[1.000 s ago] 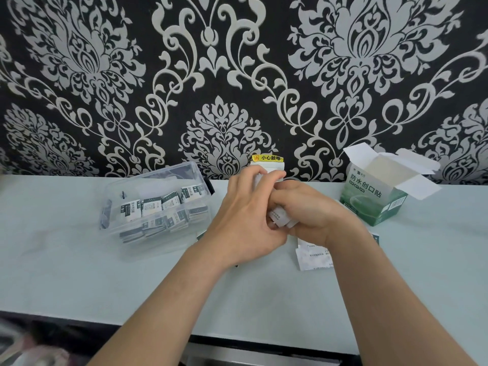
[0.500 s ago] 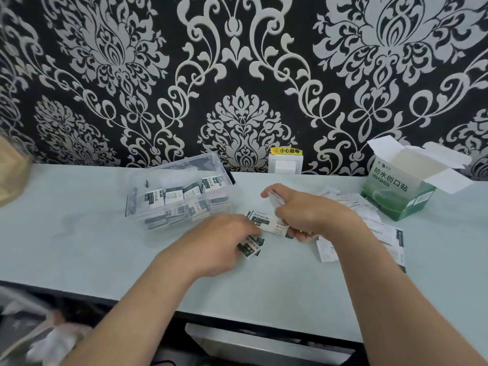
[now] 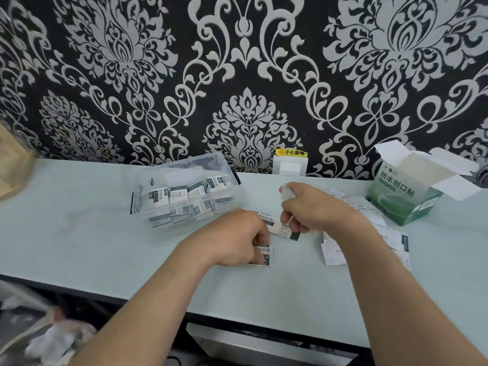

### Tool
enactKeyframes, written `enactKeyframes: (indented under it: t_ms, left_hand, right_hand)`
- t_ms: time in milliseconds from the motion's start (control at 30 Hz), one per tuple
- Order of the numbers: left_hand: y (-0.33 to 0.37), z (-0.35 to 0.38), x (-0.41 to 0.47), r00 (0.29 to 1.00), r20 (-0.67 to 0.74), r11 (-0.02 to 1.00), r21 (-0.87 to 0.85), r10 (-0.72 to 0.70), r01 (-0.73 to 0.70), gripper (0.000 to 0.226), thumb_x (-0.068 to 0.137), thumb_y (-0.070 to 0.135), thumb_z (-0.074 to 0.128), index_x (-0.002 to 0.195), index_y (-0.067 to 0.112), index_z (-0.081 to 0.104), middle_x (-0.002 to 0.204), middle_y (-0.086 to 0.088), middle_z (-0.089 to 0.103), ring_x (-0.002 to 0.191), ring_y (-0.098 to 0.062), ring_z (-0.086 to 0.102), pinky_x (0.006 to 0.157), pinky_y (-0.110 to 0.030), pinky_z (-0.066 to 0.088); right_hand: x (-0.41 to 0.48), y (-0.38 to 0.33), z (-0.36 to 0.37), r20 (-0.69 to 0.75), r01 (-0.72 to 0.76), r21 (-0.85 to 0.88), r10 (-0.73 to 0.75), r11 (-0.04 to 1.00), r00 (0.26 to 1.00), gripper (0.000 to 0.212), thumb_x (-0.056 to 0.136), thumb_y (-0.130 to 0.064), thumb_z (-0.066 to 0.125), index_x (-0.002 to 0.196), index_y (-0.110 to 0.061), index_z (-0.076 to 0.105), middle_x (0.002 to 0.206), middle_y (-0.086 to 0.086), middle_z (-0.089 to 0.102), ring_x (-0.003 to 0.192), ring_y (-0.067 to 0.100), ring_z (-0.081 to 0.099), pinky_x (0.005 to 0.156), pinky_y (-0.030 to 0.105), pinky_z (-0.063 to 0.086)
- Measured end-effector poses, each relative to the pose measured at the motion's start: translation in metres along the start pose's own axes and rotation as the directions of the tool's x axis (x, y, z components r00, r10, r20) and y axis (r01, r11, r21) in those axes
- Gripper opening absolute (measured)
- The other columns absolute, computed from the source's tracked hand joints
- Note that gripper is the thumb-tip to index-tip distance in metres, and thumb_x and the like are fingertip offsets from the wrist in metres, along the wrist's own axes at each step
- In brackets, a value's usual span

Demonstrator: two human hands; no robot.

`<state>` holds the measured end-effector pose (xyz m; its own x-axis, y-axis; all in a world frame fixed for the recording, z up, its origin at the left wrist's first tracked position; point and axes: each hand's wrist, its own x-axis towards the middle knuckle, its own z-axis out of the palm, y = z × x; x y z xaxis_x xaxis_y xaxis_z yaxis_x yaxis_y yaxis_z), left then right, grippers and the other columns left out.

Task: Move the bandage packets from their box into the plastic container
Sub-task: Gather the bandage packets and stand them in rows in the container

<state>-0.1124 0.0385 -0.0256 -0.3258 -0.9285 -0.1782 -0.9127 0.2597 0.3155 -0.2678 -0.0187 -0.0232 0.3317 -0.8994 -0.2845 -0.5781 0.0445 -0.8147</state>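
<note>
Bandage packets [image 3: 262, 256] half sorted: one pinched under the left hand, a few clutched in the right.

The left hand [image 3: 232, 237] presses down with fingers curled onto a packet printed 防水创口贴, flat on the table [image 3: 79, 233]; another packet [image 3: 280, 228] lies just past its fingertips, between the two hands. The right hand [image 3: 314, 207] is closed around a small white bunch, what exactly I can't tell. Loose packets [image 3: 335, 253] are scattered behind and right of that wrist, running up to the green box [image 3: 401, 194], flaps open, same 防水创口贴 label. The plastic container [image 3: 184, 191] sits up-left of the left hand, near it, already lined with packets. Lots of bare table left of the container and toward the near edge. A yellow sticker [image 3: 290, 152] on the wall switch reads 小心触电.
</note>
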Motion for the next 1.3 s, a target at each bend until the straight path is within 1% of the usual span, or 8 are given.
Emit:
enactKeyframes:
  t_ms: [133, 233, 500, 700, 800, 1100, 1200, 1300]
  left_hand:
    - [0.006, -0.017, -0.004, 0.965, -0.244, 0.931, -0.364, -0.094, -0.001, 0.01, 0.08, 0.025, 0.076, 0.078, 0.019, 0.068, 0.073, 0.0, 0.065, 0.062, -0.011, 0.057, 0.059, -0.027, 0.045]
    - [0.016, -0.023, -0.001, 0.88, -0.367, 0.648, -0.756, -0.301, -0.093, 0.013, 0.084, 0.008, 0.068, 0.086, 0.02, 0.065, 0.065, -0.006, 0.057, 0.043, -0.008, 0.049, 0.04, -0.021, 0.038]
    - [0.042, -0.018, 0.019, 0.843, -0.391, 0.411, -0.882, -0.37, -0.228, 0.026, 0.091, 0.004, 0.057, 0.112, 0.019, 0.061, 0.075, -0.004, 0.068, 0.058, -0.015, 0.064, 0.064, -0.035, 0.058]
    - [0.046, -0.021, 0.01, 0.913, -0.407, 0.82, -0.519, 0.014, -0.243, 0.094, 0.07, 0.022, 0.081, 0.143, 0.046, 0.028, 0.143, 0.018, 0.031, 0.122, -0.003, 0.044, 0.079, 0.0, 0.042]
    - [0.047, -0.012, 0.011, 0.932, -0.354, 0.816, -0.516, 0.074, -0.261, 0.112, 0.065, 0.017, 0.085, 0.142, 0.056, 0.014, 0.122, 0.039, 0.02, 0.111, -0.02, 0.052, 0.076, -0.013, 0.048]
    - [0.033, -0.014, 0.01, 0.846, -0.529, 0.99, -0.067, 0.068, -0.122, 0.084, 0.066, 0.044, 0.074, 0.14, 0.031, 0.037, 0.125, 0.008, 0.029, 0.119, -0.014, 0.031, 0.101, -0.035, 0.039]
    - [0.028, -0.026, 0.006, 0.87, -0.493, 0.942, -0.294, -0.002, -0.164, 0.052, 0.076, 0.038, 0.075, 0.123, 0.037, 0.054, 0.114, 0.013, 0.044, 0.109, -0.004, 0.045, 0.086, -0.016, 0.041]
    - [0.017, -0.039, 0.0, 0.882, -0.469, 0.856, -0.476, -0.053, -0.201, 0.027, 0.087, 0.013, 0.068, 0.099, 0.037, 0.068, 0.095, 0.007, 0.068, 0.084, -0.008, 0.063, 0.075, -0.026, 0.051]
  right_hand:
    - [-0.006, -0.007, -0.007, -0.069, 0.018, 0.412, 0.012, 0.911, 0.998, 0.028, 0.099, -0.006, 0.037, 0.12, -0.006, 0.055, 0.068, 0.006, 0.05, 0.054, 0.017, 0.051, 0.052, 0.027, 0.044]
    - [-0.013, -0.014, -0.003, 0.001, -0.001, 0.641, -0.001, 0.767, 1.0, 0.024, 0.101, -0.011, 0.04, 0.116, -0.011, 0.058, 0.075, 0.011, 0.052, 0.063, 0.025, 0.063, 0.069, 0.043, 0.057]
    - [-0.016, -0.017, 0.002, 0.109, -0.022, 0.679, -0.072, 0.734, 0.991, 0.046, 0.099, -0.051, 0.04, 0.101, -0.013, 0.064, 0.055, -0.001, 0.037, 0.045, 0.01, 0.033, 0.038, 0.017, 0.022]
    - [-0.016, -0.012, -0.009, 0.139, -0.084, 0.799, -0.047, 0.595, 0.989, 0.038, 0.093, -0.051, 0.052, 0.081, -0.017, 0.064, 0.06, 0.0, 0.05, 0.053, 0.012, 0.038, 0.048, 0.022, 0.029]
    - [-0.021, -0.016, -0.008, 0.178, -0.107, 0.744, -0.041, 0.659, 0.983, 0.027, 0.095, -0.033, 0.048, 0.074, -0.016, 0.052, 0.051, -0.002, 0.041, 0.043, 0.01, 0.03, 0.044, 0.018, 0.022]
    - [-0.023, -0.018, -0.01, 0.125, 0.057, 0.648, -0.18, 0.76, 0.976, 0.022, 0.076, 0.013, 0.038, 0.073, -0.004, 0.052, 0.058, 0.007, 0.054, 0.049, 0.016, 0.046, 0.05, 0.027, 0.035]
    - [-0.022, -0.016, -0.015, 0.069, 0.085, 0.549, -0.146, 0.832, 0.987, 0.031, 0.073, 0.011, 0.036, 0.087, -0.004, 0.06, 0.07, 0.013, 0.057, 0.046, 0.016, 0.039, 0.044, 0.024, 0.026]
    - [-0.024, -0.017, -0.017, 0.132, 0.056, 0.54, -0.151, 0.839, 0.98, 0.04, 0.076, 0.011, 0.036, 0.106, -0.007, 0.057, 0.078, 0.016, 0.054, 0.045, 0.016, 0.041, 0.042, 0.022, 0.023]
